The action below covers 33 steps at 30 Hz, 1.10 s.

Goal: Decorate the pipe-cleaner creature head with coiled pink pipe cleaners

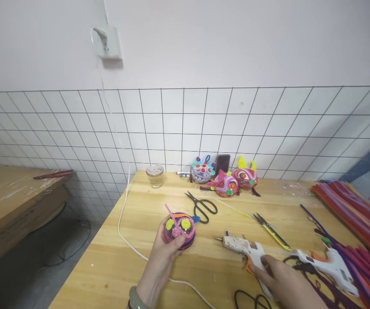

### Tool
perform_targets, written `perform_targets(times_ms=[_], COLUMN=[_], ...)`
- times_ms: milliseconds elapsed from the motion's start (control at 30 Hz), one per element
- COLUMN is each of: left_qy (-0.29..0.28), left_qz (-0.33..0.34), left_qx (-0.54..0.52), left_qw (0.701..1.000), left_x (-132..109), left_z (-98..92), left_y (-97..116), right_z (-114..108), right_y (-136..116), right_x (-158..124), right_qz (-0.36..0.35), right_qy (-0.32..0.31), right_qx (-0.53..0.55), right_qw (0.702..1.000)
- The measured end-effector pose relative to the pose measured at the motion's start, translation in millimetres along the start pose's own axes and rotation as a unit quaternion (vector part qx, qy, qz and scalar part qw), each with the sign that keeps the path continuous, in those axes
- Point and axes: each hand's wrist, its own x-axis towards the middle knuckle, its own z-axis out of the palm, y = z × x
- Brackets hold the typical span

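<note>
Multicoloured cord-wrapped round ornament (pixel 187 229) in left hand (pixel 167 249); white plastic glue gun (pixel 239 244) with orange trigger in right hand (pixel 284 277)

Nearest: the glue gun is being gripped by its handle, the right hand's fingers being clamped around it. Its metal nozzle is being pointed leftward, toward the ornament. Just beyond, over the near part of the pale wooden table (pixel 107 274), the ornament is being held, the left hand's fingers being clamped around it, thumb on its front. Two yellow discs are being shown on that face. A white cable (pixel 130 244) is being run across the tabletop, past the left wrist.

To the right, a second white glue gun (pixel 339 266) is being borne by the table, near bundled red and purple fuzzy stems (pixel 358 206).

Farther: yellow-and-black snips (pixel 271 231) and black metal scissors (pixel 206 209) are being supported by the tabletop.

Far edge: three multicoloured ornaments (pixel 226 184) are being grouped close together, a clear glass jar (pixel 154 176) being set apart to their left. Behind, the table is being backed by a white tiled wall (pixel 75 128), and above the tiles a white socket (pixel 109 43) is being carried.
</note>
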Motion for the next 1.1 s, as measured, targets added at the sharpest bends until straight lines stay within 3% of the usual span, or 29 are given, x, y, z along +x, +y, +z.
perform_targets(times_ms=[500,1100], left_qy=[0.078,0.073], left_qz=[0.016,0.025], left_qx=[0.017,0.037], left_qw=[0.997,0.996], left_x=[7,12], left_z=[-0.6,-4.7], left_y=[-9,-11], right_z=[-5,-12], right_y=[-15,-26], right_x=[-10,-17], right_qz=[-0.002,0.005], right_qy=[0.025,0.044], right_qx=[-0.006,-0.010], right_qw=[1.000,0.999])
